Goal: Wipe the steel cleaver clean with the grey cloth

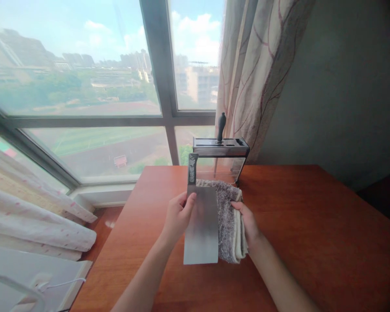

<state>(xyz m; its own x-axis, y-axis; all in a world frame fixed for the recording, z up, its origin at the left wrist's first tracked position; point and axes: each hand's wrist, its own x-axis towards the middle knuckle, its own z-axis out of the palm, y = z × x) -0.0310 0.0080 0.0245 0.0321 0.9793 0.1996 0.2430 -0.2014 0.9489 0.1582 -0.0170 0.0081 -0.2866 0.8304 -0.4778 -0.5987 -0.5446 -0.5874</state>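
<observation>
Head view: a person stands at a wooden table [312, 225] by a window, both bare hands raised over it.
Left hand: the left hand [178, 215] pinches the cleaver [201, 223] along its left edge, thumb on the near face, fingers behind; a firm clasp on the flat of the blade, probably to keep skin off the cutting edge.
Cleaver: held upright above the table's middle, handle [193, 168] pointing away toward the window, broad face turned to the camera.
Right hand: the right hand [247, 221] is closed around the folded cloth [230, 225], fingers wrapped over its right side.
Cloth: grey and shaggy with a cream backing, pressed against the far face of the blade, partly hidden by it; it seems placed so to cover the steel.
Knife rack: a metal knife rack [220, 149] stands at the table's far edge, just beyond the handle, one dark-handled tool [221, 125] upright in a slot.
Surroundings: a patterned curtain [256, 73] hangs behind the rack; white bedding [35, 216] lies at the left.
</observation>
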